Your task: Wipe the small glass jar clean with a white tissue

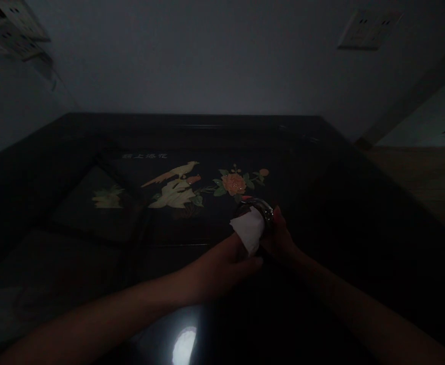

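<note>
In the dim head view my left hand [228, 261] is closed on a white tissue [249, 230] and presses it against a shiny round metal object [262, 208]. My right hand [279, 238] wraps around that metal object from the right side. Both hands hover over a black lacquered table [321, 203] whose top is inlaid with a bird [173, 175] and an orange flower [233, 183]. What the metal object is stays unclear in the dark.
A grey wall rises behind the table, with a socket plate [367, 28] at the upper right. Wooden floor [428, 182] shows to the right of the table. A bright light reflection [184, 344] sits on the near edge.
</note>
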Motion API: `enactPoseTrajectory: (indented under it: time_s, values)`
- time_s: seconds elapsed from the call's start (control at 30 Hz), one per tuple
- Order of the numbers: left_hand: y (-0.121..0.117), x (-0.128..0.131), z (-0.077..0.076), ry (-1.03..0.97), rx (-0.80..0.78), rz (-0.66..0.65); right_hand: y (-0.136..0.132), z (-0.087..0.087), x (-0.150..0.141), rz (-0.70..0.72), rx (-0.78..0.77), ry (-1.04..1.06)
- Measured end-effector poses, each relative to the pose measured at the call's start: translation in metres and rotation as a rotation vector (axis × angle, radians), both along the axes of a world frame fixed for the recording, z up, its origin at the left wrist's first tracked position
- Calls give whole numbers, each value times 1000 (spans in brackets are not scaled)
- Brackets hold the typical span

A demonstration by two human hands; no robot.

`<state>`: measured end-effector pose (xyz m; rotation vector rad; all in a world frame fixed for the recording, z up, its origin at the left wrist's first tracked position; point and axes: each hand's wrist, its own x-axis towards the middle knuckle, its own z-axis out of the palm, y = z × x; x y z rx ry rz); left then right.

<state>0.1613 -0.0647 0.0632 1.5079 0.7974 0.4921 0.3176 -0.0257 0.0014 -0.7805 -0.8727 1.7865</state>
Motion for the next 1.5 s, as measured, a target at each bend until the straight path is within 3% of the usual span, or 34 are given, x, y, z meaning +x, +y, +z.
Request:
enactPoseTrajectory:
  time_s: [0.07, 0.2, 0.43, 0.53, 0.67, 0.8, 0.97, 1.2, 1.3, 1.37, 1.5]
  values:
    - [-1, 0, 0, 35, 58, 1, 0, 2, 1, -1, -9, 1]
    - [1, 0, 4, 212, 386, -49, -2, 3, 1, 25, -16, 3]
    - [11, -5, -1, 776, 930, -206, 1, -6, -1, -1, -21, 44]
    - [12, -7, -6, 898, 1169, -162, 3, -9, -3, -13, -39, 75]
    - [10, -7, -9, 983, 1293, -130, 3, -7, -4, 5, -35, 76]
    - [10, -7, -9, 950, 1230, -160, 2, -6, -2, -2, -27, 26]
    - [10, -4, -8, 725, 993, -221, 2, -4, -1, -6, -51, 18]
    - [-1, 3, 4, 253, 460, -59, 0, 4, 0, -23, -59, -4]
    - [-2, 2, 7, 170, 230, -76, 0, 5, -1, -25, -52, 18]
    - [-2, 2, 8, 177, 225, -85, 0, 5, -1, -29, -45, 15]
    - [-1, 3, 2, 342, 499, -86, 0, 5, -2, -13, -38, 1]
